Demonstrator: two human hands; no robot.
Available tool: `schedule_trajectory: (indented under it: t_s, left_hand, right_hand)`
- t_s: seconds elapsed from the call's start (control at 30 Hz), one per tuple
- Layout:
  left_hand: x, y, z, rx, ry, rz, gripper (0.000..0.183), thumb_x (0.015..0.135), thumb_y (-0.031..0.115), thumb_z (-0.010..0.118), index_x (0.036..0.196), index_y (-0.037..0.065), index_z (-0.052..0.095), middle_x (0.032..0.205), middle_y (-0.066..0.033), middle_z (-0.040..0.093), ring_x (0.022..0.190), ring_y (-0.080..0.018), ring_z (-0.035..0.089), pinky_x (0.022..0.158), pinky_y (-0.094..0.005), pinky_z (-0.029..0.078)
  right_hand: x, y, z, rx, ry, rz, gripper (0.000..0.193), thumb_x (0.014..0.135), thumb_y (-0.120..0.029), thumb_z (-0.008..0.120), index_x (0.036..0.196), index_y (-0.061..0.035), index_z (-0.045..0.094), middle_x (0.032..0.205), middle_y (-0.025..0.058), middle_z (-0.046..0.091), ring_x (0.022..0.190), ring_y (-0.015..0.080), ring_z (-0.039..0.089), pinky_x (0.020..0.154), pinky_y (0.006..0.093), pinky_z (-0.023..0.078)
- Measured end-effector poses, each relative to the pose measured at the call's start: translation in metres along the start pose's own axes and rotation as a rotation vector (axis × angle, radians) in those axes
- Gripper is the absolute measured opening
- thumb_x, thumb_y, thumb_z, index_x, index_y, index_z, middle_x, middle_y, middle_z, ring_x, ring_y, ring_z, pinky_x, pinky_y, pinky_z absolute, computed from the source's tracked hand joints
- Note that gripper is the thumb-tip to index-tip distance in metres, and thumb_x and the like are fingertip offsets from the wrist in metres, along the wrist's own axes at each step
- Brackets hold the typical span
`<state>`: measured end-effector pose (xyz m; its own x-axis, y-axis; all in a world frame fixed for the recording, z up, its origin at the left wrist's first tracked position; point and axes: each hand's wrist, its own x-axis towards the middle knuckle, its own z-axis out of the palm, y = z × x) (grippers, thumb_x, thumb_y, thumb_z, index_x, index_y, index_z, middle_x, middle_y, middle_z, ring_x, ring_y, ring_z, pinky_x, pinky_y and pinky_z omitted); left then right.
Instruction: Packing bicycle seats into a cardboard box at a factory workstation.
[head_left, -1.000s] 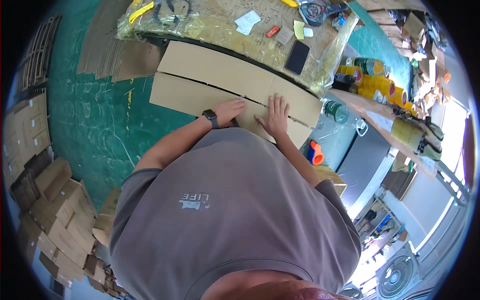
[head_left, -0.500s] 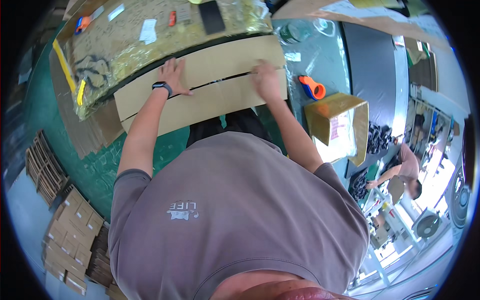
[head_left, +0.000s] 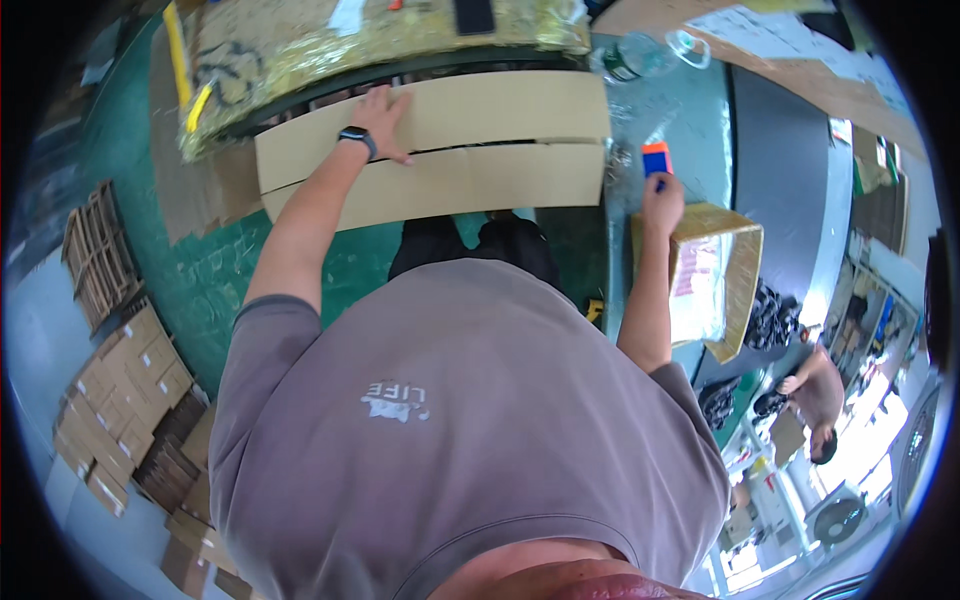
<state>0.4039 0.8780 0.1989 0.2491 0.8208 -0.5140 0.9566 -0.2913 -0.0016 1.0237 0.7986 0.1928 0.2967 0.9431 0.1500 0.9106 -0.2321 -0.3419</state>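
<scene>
A long brown cardboard box (head_left: 510, 105) lies crosswise in front of me, its two top flaps folded in with a narrow dark gap between them. My left hand (head_left: 380, 122), with a dark watch (head_left: 357, 140) on the wrist, rests spread on the flaps left of the middle, across the gap. Off to the right, my right hand (head_left: 662, 205) is closed on an orange and blue tape dispenser (head_left: 656, 160) above the green table. Just below that hand stands an open carton (head_left: 742, 240) covered in tape, with something in clear plastic inside it.
Beyond the box is a tape-covered work surface (head_left: 400, 45) with a dark phone (head_left: 475, 15) on it. A clear plastic bottle (head_left: 635, 57) lies at the upper right. Flattened cartons (head_left: 120, 390) stand at the left. Another person (head_left: 820, 390) works at the far right.
My right hand has left the box flaps, moved right and taken hold of the tape dispenser. My left hand stays on the flaps. The whole view has shifted slightly.
</scene>
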Motion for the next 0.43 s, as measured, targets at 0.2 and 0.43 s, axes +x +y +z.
schedule_trajectory:
  t_s: [0.2,0.43]
  left_hand:
    - [-0.074,0.017,0.026,-0.142,0.188,0.093,0.149,0.056,0.078,0.097,0.18,0.028,0.031,0.178,-0.0373,0.025,0.166,-0.056,0.023,0.134,-0.0663,0.023]
    - [-0.158,0.019,0.094,-0.365,0.31,0.227,0.129,0.066,0.083,0.089,0.175,0.033,0.043,0.182,-0.032,0.021,0.168,-0.0505,0.022,0.138,-0.0673,0.014]
  right_hand:
    - [-0.07,-0.182,-0.07,1.279,-0.114,0.345,0.037,0.1,0.002,0.082,0.125,-0.0041,0.056,0.113,0.0066,0.069,0.103,0.0165,0.067,0.094,0.032,0.055]
    - [-0.024,-0.407,0.062,0.528,-0.737,-0.063,0.077,0.096,-0.049,0.087,0.156,-0.0057,0.066,0.151,0.0204,0.072,0.13,0.0384,0.073,0.109,0.0427,0.056]
